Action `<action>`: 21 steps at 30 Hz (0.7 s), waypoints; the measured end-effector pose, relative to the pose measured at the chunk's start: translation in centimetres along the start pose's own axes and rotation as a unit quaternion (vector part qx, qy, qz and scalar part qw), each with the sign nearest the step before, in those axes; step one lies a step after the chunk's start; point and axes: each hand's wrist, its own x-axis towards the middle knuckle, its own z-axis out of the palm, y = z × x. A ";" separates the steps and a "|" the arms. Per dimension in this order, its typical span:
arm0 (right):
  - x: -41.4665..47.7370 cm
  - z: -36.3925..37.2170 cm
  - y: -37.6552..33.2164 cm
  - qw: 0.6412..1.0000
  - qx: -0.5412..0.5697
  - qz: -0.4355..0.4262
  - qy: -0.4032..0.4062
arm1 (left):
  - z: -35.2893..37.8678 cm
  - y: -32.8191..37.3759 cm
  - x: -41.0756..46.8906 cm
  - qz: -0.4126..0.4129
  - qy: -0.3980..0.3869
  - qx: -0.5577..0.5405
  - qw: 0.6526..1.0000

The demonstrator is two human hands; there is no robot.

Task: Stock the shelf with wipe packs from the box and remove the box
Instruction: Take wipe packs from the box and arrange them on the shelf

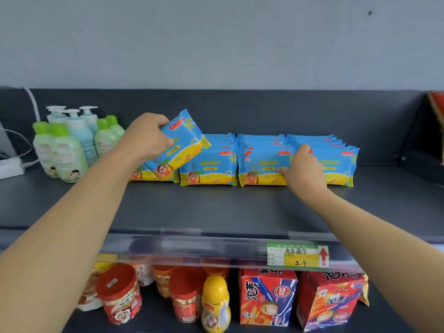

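Observation:
Blue and yellow wipe packs stand upright in several rows (209,164) on the dark shelf (216,207). My left hand (146,138) grips one tilted wipe pack (179,143) above the leftmost row (153,175). My right hand (301,168) rests on the front packs at the right, between the third row (262,164) and the rightmost row (338,164), thumb pressing on a pack's face. The box is not in view.
Green and pale blue lotion bottles (69,143) stand left of the packs. A white power strip (10,167) with cables lies at the far left. A price tag (298,254) hangs on the shelf rail. Jars (120,294) and red snack boxes (266,296) fill the lower shelf.

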 end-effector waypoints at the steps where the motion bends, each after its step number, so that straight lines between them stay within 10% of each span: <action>1: -0.1 0.0 -0.1 1.000 -0.018 -0.006 0.008 | -0.3 -0.5 0.2 0.002 0.004 0.017 1.000; 11: -0.9 0.5 -1.5 0.995 -0.073 -0.059 0.043 | -0.1 -6.3 3.2 -0.008 -0.072 0.244 0.967; 21: -2.1 0.3 -2.1 0.989 -0.127 -0.070 -0.038 | 1.9 -7.7 3.7 0.056 -0.029 0.188 0.980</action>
